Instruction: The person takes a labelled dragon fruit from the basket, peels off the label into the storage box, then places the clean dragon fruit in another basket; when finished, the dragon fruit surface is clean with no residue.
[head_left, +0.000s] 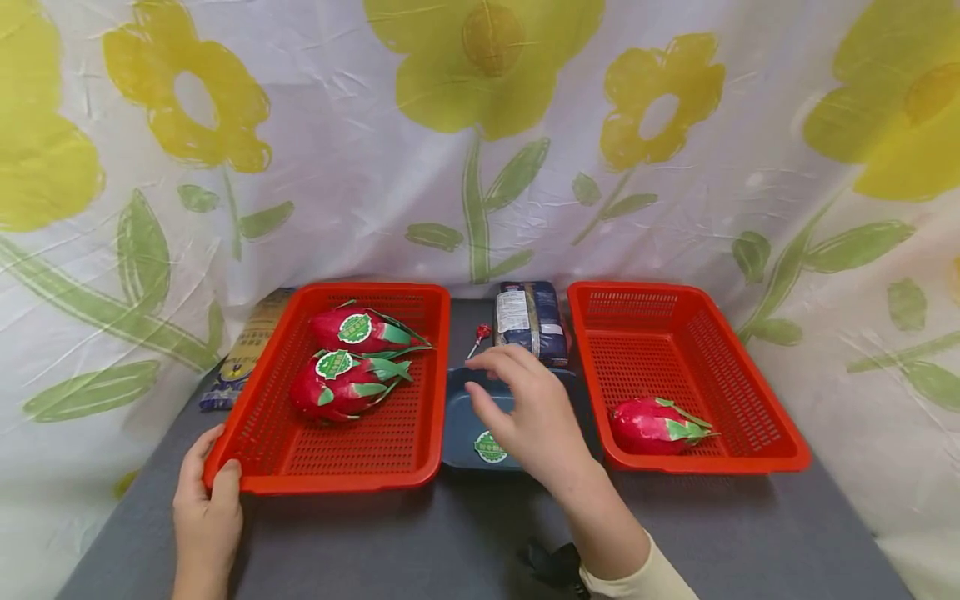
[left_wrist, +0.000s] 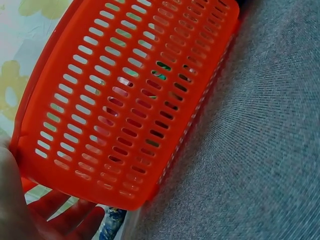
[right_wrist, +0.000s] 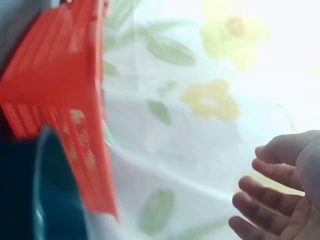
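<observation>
My left hand (head_left: pixel 207 517) grips the near left corner of a red plastic basket (head_left: pixel 337 483), thumb over the rim and fingers round the outside. Inside that basket lie two dragon fruits, an upper one (head_left: pixel 322 329) and a lower one (head_left: pixel 307 392), each with a green round sticker. In the head view my right hand (head_left: pixel 536 417) is over a dark blue tray (head_left: pixel 459 446), fingers spread and loosely bent, holding nothing. The right wrist view shows the same hand (right_wrist: pixel 280 195) with nothing in its grasp. A green round sticker (head_left: pixel 491 447) shows on the tray.
A second red basket (head_left: pixel 750 463) on the right holds one dragon fruit (head_left: pixel 645 427). Behind the tray are a dark blue package (head_left: pixel 528 321) and a red-wrapped lollipop (head_left: pixel 482 332). Another packet (head_left: pixel 247 358) lies left of the left basket. A flowered curtain (head_left: pixel 322 192) hangs behind.
</observation>
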